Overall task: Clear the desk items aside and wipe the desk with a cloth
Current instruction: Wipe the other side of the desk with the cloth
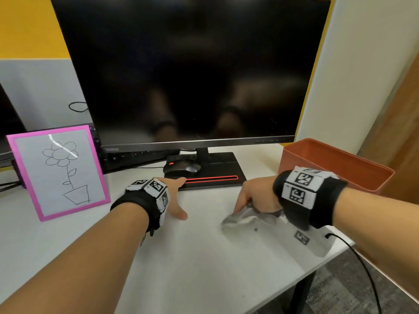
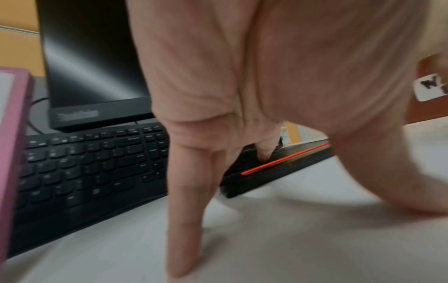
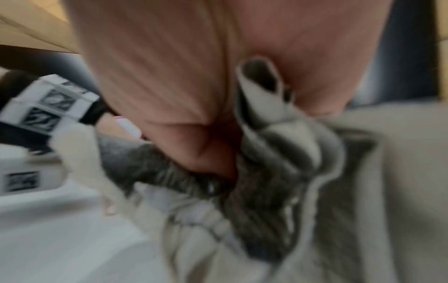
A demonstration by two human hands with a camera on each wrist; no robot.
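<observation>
A crumpled grey cloth (image 1: 243, 219) lies on the white desk (image 1: 181, 257), right of centre. My right hand (image 1: 251, 200) grips it from above, fingers curled into the folds. The right wrist view shows the cloth (image 3: 278, 191) bunched between my thumb and fingers. My left hand (image 1: 179, 198) rests on the desk to the left of the cloth, fingers straight and spread, holding nothing. Its fingers (image 2: 186, 210) press their tips on the desk surface. A black mouse (image 1: 182, 167) sits on the monitor base (image 1: 217, 175), just beyond my left hand.
A large dark monitor (image 1: 192, 71) stands at the back with a black keyboard (image 1: 136, 156) tucked under it. A pink-framed flower drawing (image 1: 60, 171) stands at the left. An orange bin (image 1: 335, 168) is at the back right. A black cable (image 1: 362, 264) hangs off the desk's right edge.
</observation>
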